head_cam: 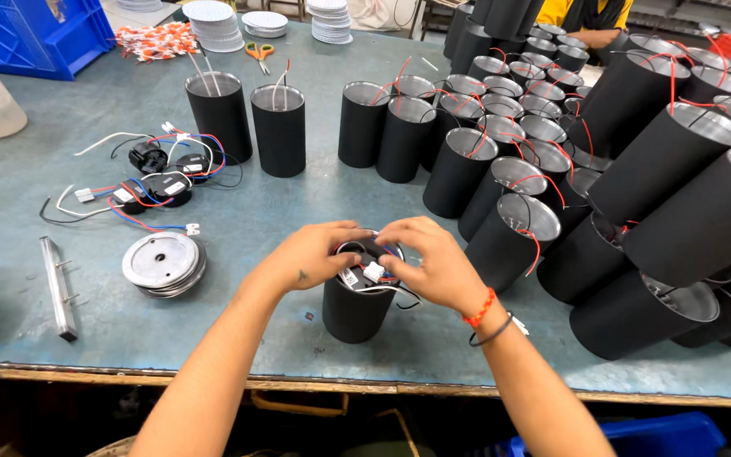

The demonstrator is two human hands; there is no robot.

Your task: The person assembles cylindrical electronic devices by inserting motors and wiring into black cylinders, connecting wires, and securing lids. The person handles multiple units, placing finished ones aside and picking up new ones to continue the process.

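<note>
Both hands are over a black can [355, 309] standing upright near the front edge of the table [255, 211]. The left hand [315, 254] curls around the can's open rim, fingers bent, gripping it. The right hand [433, 258] pinches the wires [382, 283] with a small white plug [373, 272] at the can's mouth. To the left lies a stack of silver discs [162, 262], and beyond it a tangle of black parts with coloured leads [158, 182]. 2 more cans [247, 114] stand far back, and a big crowd of cans [552, 169] fills the right.
</note>
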